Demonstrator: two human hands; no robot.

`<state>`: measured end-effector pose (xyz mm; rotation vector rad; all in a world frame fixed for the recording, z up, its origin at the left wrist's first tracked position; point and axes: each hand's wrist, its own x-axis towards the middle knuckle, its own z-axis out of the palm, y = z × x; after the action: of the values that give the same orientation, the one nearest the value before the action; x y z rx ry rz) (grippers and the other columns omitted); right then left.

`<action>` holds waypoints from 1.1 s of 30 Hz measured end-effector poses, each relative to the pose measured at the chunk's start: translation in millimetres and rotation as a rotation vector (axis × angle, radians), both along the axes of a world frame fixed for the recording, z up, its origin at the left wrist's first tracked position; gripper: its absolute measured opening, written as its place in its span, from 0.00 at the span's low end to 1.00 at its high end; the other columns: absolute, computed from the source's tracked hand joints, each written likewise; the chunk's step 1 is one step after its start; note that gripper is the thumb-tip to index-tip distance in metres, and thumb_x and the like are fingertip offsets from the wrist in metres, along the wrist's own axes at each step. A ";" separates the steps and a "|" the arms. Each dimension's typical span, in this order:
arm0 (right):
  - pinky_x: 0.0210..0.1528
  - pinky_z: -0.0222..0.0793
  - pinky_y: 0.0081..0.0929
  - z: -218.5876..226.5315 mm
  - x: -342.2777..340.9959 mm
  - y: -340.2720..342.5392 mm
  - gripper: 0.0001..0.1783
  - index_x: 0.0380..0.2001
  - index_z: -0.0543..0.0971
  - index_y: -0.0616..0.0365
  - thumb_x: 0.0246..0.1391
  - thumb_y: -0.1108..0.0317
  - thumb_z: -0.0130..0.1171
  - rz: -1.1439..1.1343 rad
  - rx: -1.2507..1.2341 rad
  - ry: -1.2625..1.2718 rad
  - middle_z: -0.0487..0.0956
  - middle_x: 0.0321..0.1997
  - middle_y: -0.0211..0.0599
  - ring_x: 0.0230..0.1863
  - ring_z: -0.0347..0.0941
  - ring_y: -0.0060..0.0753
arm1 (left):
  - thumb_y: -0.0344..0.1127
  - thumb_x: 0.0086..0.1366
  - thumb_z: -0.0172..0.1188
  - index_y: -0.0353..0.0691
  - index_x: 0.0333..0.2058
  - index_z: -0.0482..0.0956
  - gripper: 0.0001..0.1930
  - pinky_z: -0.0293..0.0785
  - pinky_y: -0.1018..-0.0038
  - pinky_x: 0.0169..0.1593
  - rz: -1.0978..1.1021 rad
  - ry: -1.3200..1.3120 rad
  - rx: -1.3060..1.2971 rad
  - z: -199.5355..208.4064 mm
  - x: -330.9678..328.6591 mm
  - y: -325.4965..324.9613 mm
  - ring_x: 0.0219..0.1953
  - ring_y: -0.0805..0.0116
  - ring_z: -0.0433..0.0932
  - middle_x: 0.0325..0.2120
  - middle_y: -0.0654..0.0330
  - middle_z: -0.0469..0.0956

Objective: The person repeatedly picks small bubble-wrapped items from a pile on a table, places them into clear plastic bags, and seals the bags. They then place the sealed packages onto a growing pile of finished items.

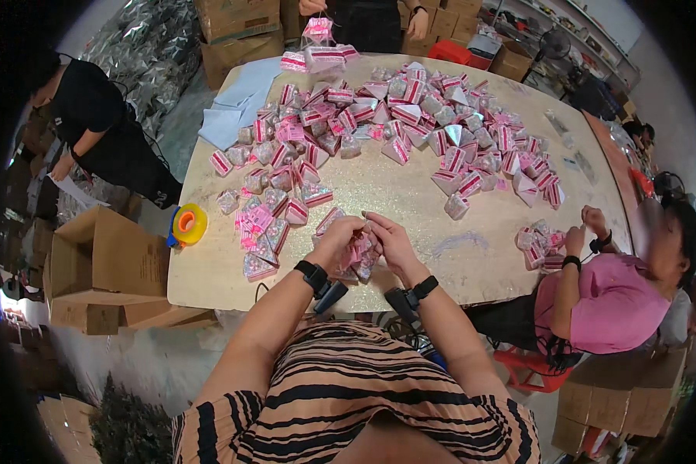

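Bare tabletop [417, 203] leaves passage rightward; heaped pink packets [395, 149] block ahead.

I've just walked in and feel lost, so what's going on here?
The person's left hand and right hand meet over a cluster of pink-and-silver wedges near the table's edge; just what they pinch is unclear. A large pile of similar wedges lies beyond. At right, a co-worker in pink has hands by another cluster.

Bench [201, 267] bright, lit fairly evenly; glints on silver foil [151, 58]. Small glare spot [11, 291] at far L. Corners black, rim dim & soft; fisheye bends bench edges. Co-worker's head [673, 236] at R part-blurred; ctr. reasonably sharp.
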<state>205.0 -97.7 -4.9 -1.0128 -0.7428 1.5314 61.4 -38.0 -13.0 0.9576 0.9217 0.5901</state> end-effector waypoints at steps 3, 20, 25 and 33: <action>0.18 0.57 0.14 -0.6 7.2 2.5 0.14 0.44 0.77 0.62 0.57 0.69 0.50 0.010 0.178 -0.443 0.74 0.22 0.24 0.17 0.62 0.12 | 0.30 0.58 0.52 0.34 0.27 0.77 0.07 0.69 0.78 0.30 -0.094 0.051 0.021 3.2 -1.6 5.7 0.25 0.73 0.73 0.23 0.60 0.75; 0.29 0.67 0.31 5.1 21.2 21.8 0.08 0.30 0.75 0.65 0.50 0.70 0.53 -0.052 0.288 -0.922 0.76 0.23 0.46 0.24 0.73 0.38 | 0.31 0.59 0.58 0.32 0.30 0.76 0.07 0.70 0.80 0.27 0.075 -0.021 -0.016 13.6 -6.8 -3.0 0.22 0.76 0.73 0.21 0.61 0.74; 0.26 0.65 0.26 1.4 24.6 30.1 0.07 0.30 0.74 0.64 0.51 0.71 0.53 -0.108 0.245 -0.797 0.74 0.20 0.39 0.22 0.70 0.28 | 0.30 0.59 0.58 0.32 0.34 0.77 0.07 0.67 0.81 0.24 0.216 0.132 0.023 22.7 0.1 -10.1 0.20 0.78 0.71 0.20 0.65 0.72; 0.23 0.66 0.19 32.7 46.3 39.6 0.06 0.32 0.74 0.63 0.53 0.71 0.53 -0.123 0.236 -0.650 0.72 0.21 0.31 0.21 0.68 0.19 | 0.32 0.58 0.59 0.35 0.31 0.82 0.08 0.64 0.81 0.27 0.096 0.310 0.667 64.5 -29.3 17.5 0.23 0.80 0.69 0.21 0.68 0.76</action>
<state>251.3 -58.1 27.7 -1.3591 -1.2512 0.9691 32.1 -20.6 51.6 1.6434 1.0711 0.8730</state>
